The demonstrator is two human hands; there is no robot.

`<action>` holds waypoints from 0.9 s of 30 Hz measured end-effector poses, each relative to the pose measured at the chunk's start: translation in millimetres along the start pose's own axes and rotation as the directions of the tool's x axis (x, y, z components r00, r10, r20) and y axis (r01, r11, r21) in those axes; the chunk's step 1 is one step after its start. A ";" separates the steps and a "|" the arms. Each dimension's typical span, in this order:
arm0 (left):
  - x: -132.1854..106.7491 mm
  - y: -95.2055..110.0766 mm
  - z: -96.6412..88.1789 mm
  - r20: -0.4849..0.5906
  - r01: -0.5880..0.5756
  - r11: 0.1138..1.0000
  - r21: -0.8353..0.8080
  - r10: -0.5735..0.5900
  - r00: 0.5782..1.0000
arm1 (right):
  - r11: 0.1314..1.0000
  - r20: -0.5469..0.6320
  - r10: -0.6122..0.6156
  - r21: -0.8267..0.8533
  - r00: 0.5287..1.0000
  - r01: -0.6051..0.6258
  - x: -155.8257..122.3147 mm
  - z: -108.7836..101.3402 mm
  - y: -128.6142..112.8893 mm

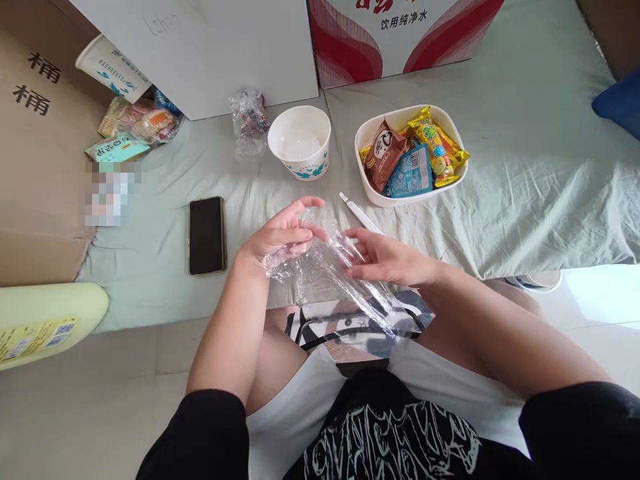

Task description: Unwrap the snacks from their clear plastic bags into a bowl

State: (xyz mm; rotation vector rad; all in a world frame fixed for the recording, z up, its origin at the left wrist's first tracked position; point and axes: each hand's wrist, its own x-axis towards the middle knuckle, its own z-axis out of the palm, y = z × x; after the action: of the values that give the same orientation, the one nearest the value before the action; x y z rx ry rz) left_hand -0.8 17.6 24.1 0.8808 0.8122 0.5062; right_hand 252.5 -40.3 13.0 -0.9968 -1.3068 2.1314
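A sheet of clear plastic film (320, 275), crumpled at its left part, hangs between my two hands and drapes down over my lap. My left hand (283, 235) holds its bunched part in curled fingers, with the index finger stretched forward. On the other side, my right hand (385, 257) has its fingers bent around the film's right part. Just beyond my hands lies a slim white tool with a pointed tip (359, 212), partly covered by my right hand. A white paper cup (306, 167) with a blue leaf print stands past my left hand, something clear inside it.
A white tub (361, 148) holds several wrapped snacks. A phone (207, 235) lies at left on the green cloth. Behind the cup is a clear bag (249, 120). A white box (225, 47) and a red-and-white carton (350, 53) stand at the back; packets (120, 147) lie far left.
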 end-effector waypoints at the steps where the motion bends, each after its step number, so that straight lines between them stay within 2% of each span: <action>1: 1.6 -1.5 0.8 -0.013 -0.044 0.999 -0.025 0.044 0.999 | 0.998 0.043 0.024 -0.063 0.999 -0.021 0.5 1.4 1.2; 2: 3.4 -3.0 1.8 -0.053 -0.114 0.992 -0.062 0.110 0.992 | 0.994 0.062 0.028 -0.107 0.998 -0.022 1.3 1.9 2.1; 4: 6.5 -6.1 5.6 -0.190 -0.282 0.951 -0.126 0.255 0.948 | 0.991 0.022 -0.020 -0.130 1.000 0.023 3.6 1.0 3.2; 6: 8.7 -9.4 11.6 -0.302 -0.377 0.916 -0.136 0.324 0.896 | 0.990 -0.104 -0.099 -0.107 0.990 0.088 6.1 -1.2 3.2; 7: 9.4 -11.2 14.8 -0.316 -0.383 0.914 -0.131 0.328 0.890 | 0.989 -0.167 -0.127 -0.098 0.978 0.112 7.1 -2.4 2.9; 10: 10.3 -18.1 22.1 -0.217 -0.315 0.942 -0.116 0.285 0.934 | 0.984 -0.293 -0.176 -0.083 0.940 0.158 9.1 -4.5 1.9; 13: 11.3 -26.3 24.0 -0.135 -0.208 0.978 -0.016 0.204 0.970 | 0.975 -0.356 -0.221 -0.091 0.908 0.202 10.1 -4.8 2.7; 16: 12.6 -31.9 24.8 -0.157 -0.119 0.985 0.121 0.138 0.978 | 0.959 -0.424 -0.285 -0.135 0.859 0.251 11.4 -5.0 5.7; 19: 13.1 -33.0 27.3 -0.197 -0.079 0.981 0.177 0.115 0.974 | 0.938 -0.462 -0.343 -0.221 0.818 0.269 12.8 -5.9 8.9; 21: 13.1 -31.9 28.7 -0.220 -0.123 0.978 0.170 0.159 0.962 | 0.928 -0.462 -0.364 -0.255 0.809 0.272 12.9 -7.1 9.6; 25: 12.1 -27.8 28.1 -0.165 -0.334 0.936 0.112 0.349 0.923 | 0.912 -0.471 -0.410 -0.233 0.781 0.338 10.2 -11.3 6.9; 27: 10.9 -25.4 26.6 -0.154 -0.399 0.912 0.096 0.410 0.899 | 0.898 -0.481 -0.439 -0.247 0.759 0.363 8.5 -13.6 4.7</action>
State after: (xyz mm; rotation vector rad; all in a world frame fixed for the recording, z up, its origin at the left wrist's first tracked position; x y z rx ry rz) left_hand 28.6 -1.6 8.6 1.0823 0.8047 0.9387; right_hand 257.5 -28.9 1.9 -1.1286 -1.2523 1.3246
